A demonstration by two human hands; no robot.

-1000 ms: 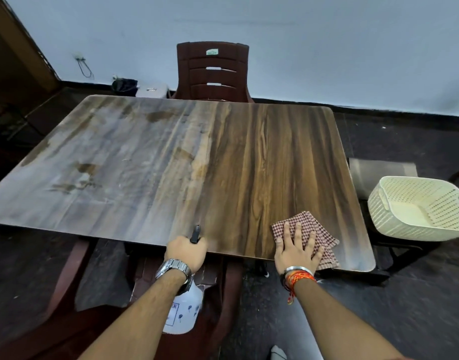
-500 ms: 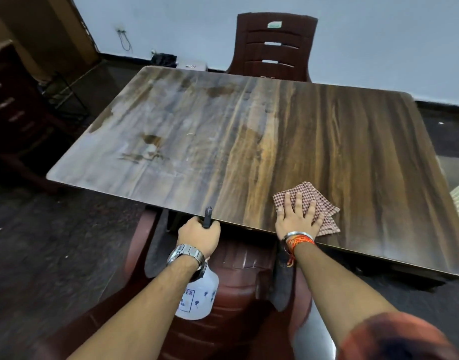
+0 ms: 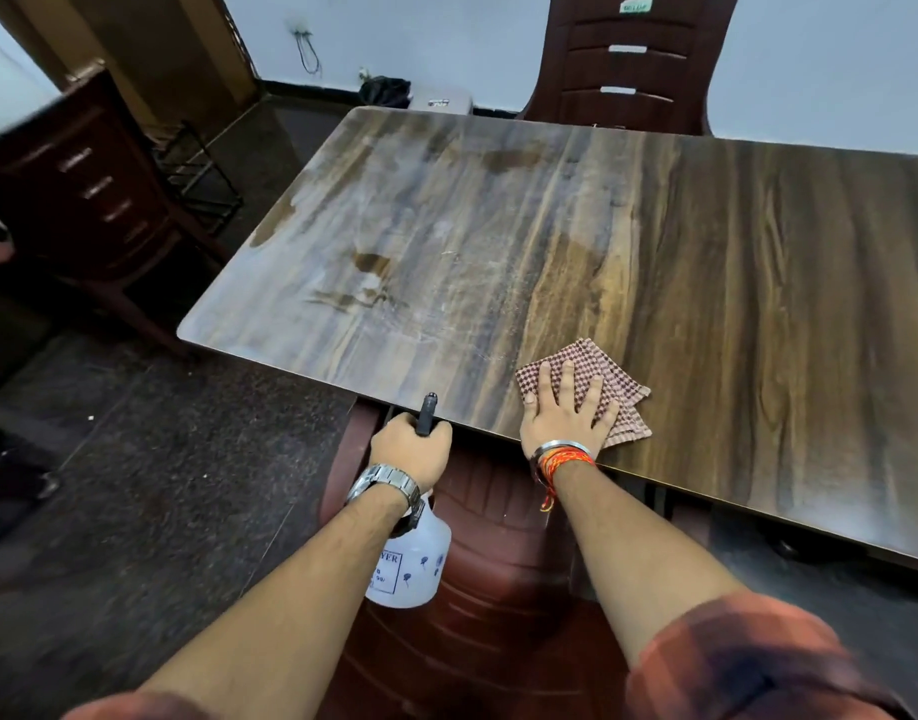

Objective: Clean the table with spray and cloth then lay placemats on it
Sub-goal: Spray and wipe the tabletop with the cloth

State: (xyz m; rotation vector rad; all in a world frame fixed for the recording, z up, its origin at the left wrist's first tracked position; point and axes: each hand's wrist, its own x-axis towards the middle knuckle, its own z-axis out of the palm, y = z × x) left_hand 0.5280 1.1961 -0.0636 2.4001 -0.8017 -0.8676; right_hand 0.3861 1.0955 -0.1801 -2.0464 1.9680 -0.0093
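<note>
A wood-grain table [image 3: 628, 241] fills the view; its left half looks dusty with dark stains, its right half darker. My left hand [image 3: 413, 449] is shut on the black head of a white spray bottle [image 3: 413, 569], which hangs just below the table's near edge, nozzle pointing at the tabletop. My right hand [image 3: 566, 413] lies flat with spread fingers on a folded red-and-white checked cloth [image 3: 623, 392] near the front edge. No placemats are in view.
A dark red plastic chair [image 3: 498, 589] stands below my arms, tucked under the table. Another chair [image 3: 628, 59] stands at the far side. A dark wooden drawer unit [image 3: 83, 189] and a wire rack [image 3: 197, 174] are at the left.
The view has swung left and come closer, so the white basket at the right has dropped out of sight. The cloth under my right hand has slid left along the front edge.
</note>
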